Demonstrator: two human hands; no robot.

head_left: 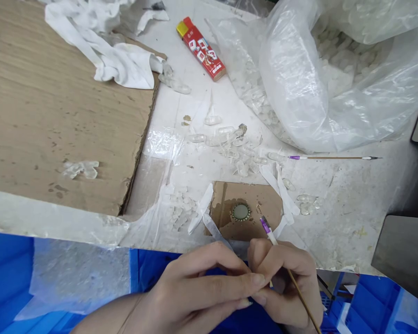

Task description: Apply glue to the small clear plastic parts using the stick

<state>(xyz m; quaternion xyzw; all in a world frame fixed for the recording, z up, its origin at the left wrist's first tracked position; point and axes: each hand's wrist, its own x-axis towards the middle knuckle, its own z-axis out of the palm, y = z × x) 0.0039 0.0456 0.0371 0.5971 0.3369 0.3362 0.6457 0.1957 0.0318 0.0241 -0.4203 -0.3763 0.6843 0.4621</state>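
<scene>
My right hand (285, 287) is shut on a thin wooden stick (301, 297) with a white and purple tip (265, 226) that points up toward a cardboard square (264, 199). My left hand (202, 287) is pressed against my right hand's fingers at the fingertips, and anything between them is hidden. A round metal setting with a pale centre (241, 212) lies on the cardboard, just beyond the tip and not touching it. Clear gem-like pieces (238, 150) are scattered beyond the square.
A matching stick tool (334, 157) lies to the right of the pieces. A large plastic bag of clear pieces (299, 79) fills the back right. A red box (202, 48), a white cloth (104, 58), a big cardboard sheet (55, 116) and a blue crate (7, 273) surround the work area.
</scene>
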